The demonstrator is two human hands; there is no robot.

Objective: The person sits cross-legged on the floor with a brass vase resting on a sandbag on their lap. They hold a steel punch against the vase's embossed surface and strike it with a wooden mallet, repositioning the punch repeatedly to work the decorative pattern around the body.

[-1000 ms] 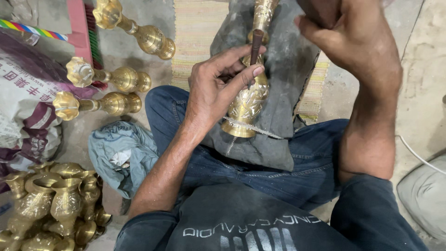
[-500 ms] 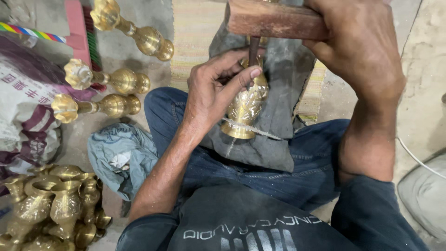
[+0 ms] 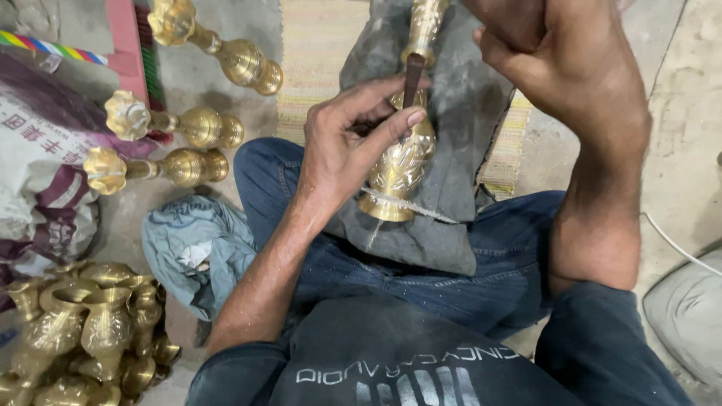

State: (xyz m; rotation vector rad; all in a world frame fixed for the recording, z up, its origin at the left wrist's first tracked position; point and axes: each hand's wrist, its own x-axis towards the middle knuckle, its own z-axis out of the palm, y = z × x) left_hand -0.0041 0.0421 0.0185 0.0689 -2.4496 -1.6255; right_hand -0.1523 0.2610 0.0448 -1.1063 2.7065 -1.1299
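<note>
The left hand [image 3: 346, 143] pinches a dark chisel [image 3: 413, 75] against the brass vase [image 3: 402, 162] lying on grey cloth [image 3: 466, 173] across the lap, seemingly heavy, stiff, slick, best gripped at its neck, while the right hand [image 3: 571, 68] is fisted, contents hidden.

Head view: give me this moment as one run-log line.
left hand pinches dark punch against brass vase | right hand fisted, raised above | vase lies on grey cloth over lap | three brass vases on floor, left

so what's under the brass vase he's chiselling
A dark grey cloth lies under the brass vase, draped over the person's lap. The left hand covers the vase's left side.
</note>
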